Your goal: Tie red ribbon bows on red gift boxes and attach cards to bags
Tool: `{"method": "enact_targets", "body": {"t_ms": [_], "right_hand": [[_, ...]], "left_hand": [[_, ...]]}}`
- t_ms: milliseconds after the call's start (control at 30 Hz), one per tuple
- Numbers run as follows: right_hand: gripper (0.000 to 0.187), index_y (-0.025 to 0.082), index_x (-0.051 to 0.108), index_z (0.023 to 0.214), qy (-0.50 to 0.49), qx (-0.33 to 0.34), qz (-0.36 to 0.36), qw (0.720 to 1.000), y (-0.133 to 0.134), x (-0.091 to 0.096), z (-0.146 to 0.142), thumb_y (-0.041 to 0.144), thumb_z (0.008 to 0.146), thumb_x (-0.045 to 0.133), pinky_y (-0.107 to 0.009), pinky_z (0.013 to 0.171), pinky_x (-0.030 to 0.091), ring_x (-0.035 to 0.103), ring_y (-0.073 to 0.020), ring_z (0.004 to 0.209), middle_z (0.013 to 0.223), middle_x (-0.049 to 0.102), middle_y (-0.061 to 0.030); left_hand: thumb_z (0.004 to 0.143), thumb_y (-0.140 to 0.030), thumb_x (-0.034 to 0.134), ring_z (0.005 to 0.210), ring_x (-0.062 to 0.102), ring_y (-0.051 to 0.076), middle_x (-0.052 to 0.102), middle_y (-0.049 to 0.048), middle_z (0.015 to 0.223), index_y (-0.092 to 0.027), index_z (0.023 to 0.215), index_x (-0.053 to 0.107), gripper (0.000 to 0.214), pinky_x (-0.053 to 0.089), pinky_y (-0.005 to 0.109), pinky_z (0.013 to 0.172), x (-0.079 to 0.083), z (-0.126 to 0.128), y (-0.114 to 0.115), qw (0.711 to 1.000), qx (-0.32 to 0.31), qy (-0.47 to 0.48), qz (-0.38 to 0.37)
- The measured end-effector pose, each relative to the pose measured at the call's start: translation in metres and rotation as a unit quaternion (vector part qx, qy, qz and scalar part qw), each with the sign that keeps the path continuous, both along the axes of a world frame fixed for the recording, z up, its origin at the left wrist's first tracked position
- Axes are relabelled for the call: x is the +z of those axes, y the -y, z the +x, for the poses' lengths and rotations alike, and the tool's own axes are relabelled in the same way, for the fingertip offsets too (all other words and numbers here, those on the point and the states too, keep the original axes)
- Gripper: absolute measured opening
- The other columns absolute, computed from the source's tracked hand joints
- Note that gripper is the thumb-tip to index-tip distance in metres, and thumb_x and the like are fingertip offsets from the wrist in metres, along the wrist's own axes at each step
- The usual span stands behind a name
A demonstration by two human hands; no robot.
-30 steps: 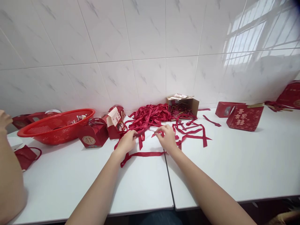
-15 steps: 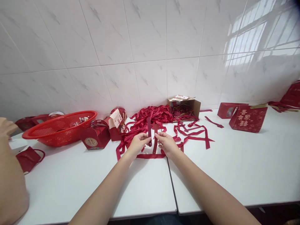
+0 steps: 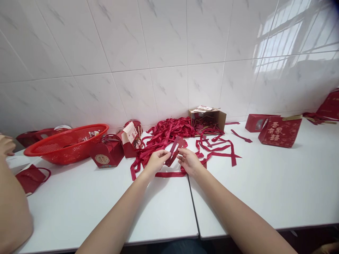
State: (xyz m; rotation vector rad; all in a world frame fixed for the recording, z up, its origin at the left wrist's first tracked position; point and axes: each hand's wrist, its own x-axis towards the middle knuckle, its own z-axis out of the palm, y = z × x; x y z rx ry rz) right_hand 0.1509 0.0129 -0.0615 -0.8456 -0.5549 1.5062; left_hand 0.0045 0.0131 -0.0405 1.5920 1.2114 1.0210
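Observation:
Low over the table, my left hand [image 3: 158,161] pinches a dark red strip [image 3: 173,151] with rounded ends between thumb and fingers. The strip slants up to the right, and a second dark red piece overlaps it near its top. My right hand [image 3: 189,161] is closed on that second piece, its thumb and forefinger together at the edge. Just behind both hands lies a heap of red ribbons [image 3: 172,127], and one ribbon [image 3: 169,174] runs across the table below them.
Left stand a red plastic basket [image 3: 66,150], a red gift box [image 3: 107,155] and an open box [image 3: 129,141]. A cardboard box [image 3: 221,121] of red pieces lies by the wall. Red boxes [image 3: 280,132] stand right. Another person's arm [image 3: 13,204] is at far left.
The strip in my left hand has tilted from upright to slanting right, now crossing the piece in my right hand. Both hands stay in about the same place.

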Motion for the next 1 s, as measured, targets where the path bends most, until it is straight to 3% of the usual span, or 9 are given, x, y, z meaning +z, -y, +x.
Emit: {"method": "enact_targets", "body": {"t_ms": [167,367,500,633,800,900,1000], "right_hand": [[0.027,0.021,0.052,0.071,0.028,-0.046,0.014,0.998,-0.004,-0.005,0.000,0.027,0.054,0.072,-0.022,0.049,0.038,0.055,-0.0122,0.057,0.065,0.059,0.0018],[0.029,0.020,0.051,0.075,0.060,-0.098,0.049,0.992,-0.001,0.000,0.000,0.030,0.056,0.071,-0.020,0.043,0.033,0.040,-0.0065,0.043,0.053,0.049,0.0075],[0.029,0.020,0.051,0.082,0.105,-0.093,0.094,0.986,0.002,0.002,-0.002,0.035,0.062,0.066,-0.021,0.046,0.037,0.055,-0.0109,0.050,0.065,0.061,0.0019],[0.014,0.020,0.057,0.081,0.272,-0.147,0.220,0.925,0.006,-0.001,-0.003,0.029,0.071,0.056,-0.026,0.062,0.046,0.063,-0.0169,0.074,0.083,0.067,-0.0026],[0.015,0.021,0.061,0.079,0.394,-0.143,0.284,0.862,0.012,-0.001,-0.005,0.027,0.079,0.047,-0.027,0.065,0.047,0.062,-0.0167,0.073,0.078,0.067,-0.0011],[0.012,0.021,0.062,0.078,0.406,-0.135,0.307,0.850,0.012,-0.003,-0.006,0.028,0.078,0.052,-0.027,0.068,0.048,0.063,-0.0165,0.073,0.078,0.068,-0.0012],[0.009,0.020,0.062,0.079,0.395,-0.114,0.292,0.863,0.010,-0.008,-0.008,0.026,0.075,0.055,-0.028,0.067,0.048,0.063,-0.0158,0.067,0.076,0.067,-0.0014]], "left_hand": [[0.067,-0.047,0.067,0.052,0.047,0.010,0.056,0.0000,0.059,-0.014,0.068,0.063,0.033,0.036,0.022,0.051,-0.002,-0.006,-0.007,0.998,0.037,0.037,0.024],[0.059,-0.046,0.075,0.055,0.048,0.009,0.056,-0.0018,0.060,-0.014,0.074,0.064,0.037,0.040,0.023,0.057,0.002,-0.018,-0.017,0.982,0.102,0.158,0.036],[0.054,-0.042,0.078,0.058,0.052,0.010,0.059,-0.0014,0.066,-0.015,0.082,0.063,0.042,0.044,0.024,0.060,0.003,-0.016,-0.016,0.971,0.107,0.212,0.022],[0.058,-0.039,0.076,0.058,0.053,0.009,0.057,-0.0036,0.066,-0.016,0.079,0.059,0.036,0.045,0.023,0.059,0.003,-0.013,-0.014,0.970,0.083,0.227,0.011],[0.067,-0.038,0.072,0.051,0.048,0.007,0.053,-0.0054,0.057,-0.016,0.077,0.059,0.027,0.041,0.021,0.055,0.004,-0.010,-0.011,0.975,0.011,0.220,0.029],[0.069,-0.040,0.071,0.050,0.048,0.007,0.055,-0.0036,0.057,-0.015,0.075,0.061,0.027,0.039,0.021,0.052,0.004,-0.007,-0.006,0.985,0.001,0.166,0.036],[0.071,-0.042,0.068,0.051,0.051,0.009,0.059,-0.0015,0.058,-0.015,0.073,0.063,0.028,0.040,0.022,0.053,0.004,-0.003,-0.002,0.994,-0.006,0.098,0.052]]}}
